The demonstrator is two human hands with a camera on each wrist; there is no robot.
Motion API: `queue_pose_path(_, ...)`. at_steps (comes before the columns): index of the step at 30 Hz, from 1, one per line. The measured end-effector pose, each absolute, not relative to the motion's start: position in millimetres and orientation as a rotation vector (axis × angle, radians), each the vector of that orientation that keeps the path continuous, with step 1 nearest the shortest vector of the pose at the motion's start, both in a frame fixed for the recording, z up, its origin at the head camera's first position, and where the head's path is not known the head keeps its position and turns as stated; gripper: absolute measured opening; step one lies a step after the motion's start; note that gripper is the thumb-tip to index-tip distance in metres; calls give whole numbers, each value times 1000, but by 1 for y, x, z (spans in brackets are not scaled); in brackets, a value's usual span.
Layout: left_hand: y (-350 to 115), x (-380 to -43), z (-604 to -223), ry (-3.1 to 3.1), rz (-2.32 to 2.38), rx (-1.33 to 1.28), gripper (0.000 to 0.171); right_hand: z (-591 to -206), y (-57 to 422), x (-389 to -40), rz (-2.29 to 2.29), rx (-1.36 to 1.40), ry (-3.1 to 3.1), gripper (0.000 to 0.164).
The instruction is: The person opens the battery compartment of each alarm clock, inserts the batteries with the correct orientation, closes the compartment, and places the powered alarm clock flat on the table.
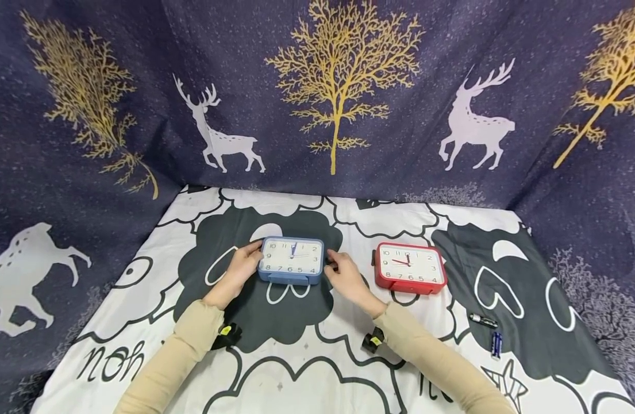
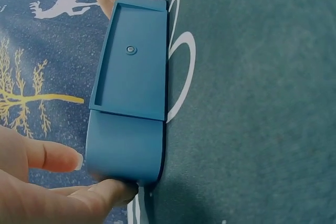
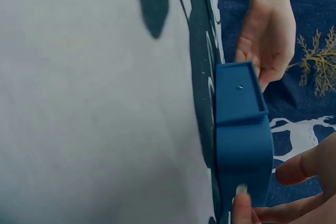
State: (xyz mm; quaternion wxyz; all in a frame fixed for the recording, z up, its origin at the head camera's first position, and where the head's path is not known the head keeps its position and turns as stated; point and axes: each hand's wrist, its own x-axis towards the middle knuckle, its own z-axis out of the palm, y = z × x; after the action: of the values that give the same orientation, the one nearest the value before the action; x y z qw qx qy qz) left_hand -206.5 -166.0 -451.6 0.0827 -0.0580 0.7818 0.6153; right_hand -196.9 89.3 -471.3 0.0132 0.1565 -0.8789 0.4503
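A blue rectangular alarm clock [image 1: 290,278] stands on the patterned cloth, its white numbered face in sight in the head view. At its left end is my left hand [image 1: 241,270], with fingers touching the casing. My right hand [image 1: 349,280] is beside the right end, fingers loosely bent. From the left wrist, the casing [image 2: 131,82] shows a recessed panel with one screw, and my left fingers [image 2: 100,195] meet its near end. In the right wrist view, a right fingertip [image 3: 242,203] overlaps the near end of the casing.
A red alarm clock [image 1: 411,286] stands to the right of the blue one. Farther right lie a black battery [image 1: 484,320] and a blue battery [image 1: 496,345]. The cloth [image 1: 276,382] carries cartoon sheep, and a dark curtain [image 1: 307,155] with deer and trees hangs behind.
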Motion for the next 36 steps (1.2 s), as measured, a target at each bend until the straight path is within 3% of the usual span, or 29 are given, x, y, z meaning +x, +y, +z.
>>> queue_pose_path(20,-155,-202,-453,2256,1906,-177,66,-466,75,-195,1463,416,-2964,57)
queue_pose_path(26,-151,-202,-452,2276,1879,-237,68,-465,70,-196,1300,491,-2951,55)
queue_pose_path(36,-146,-203,-455,2252,1938,-287,70,-463,67,-192,1431,388,-2903,54)
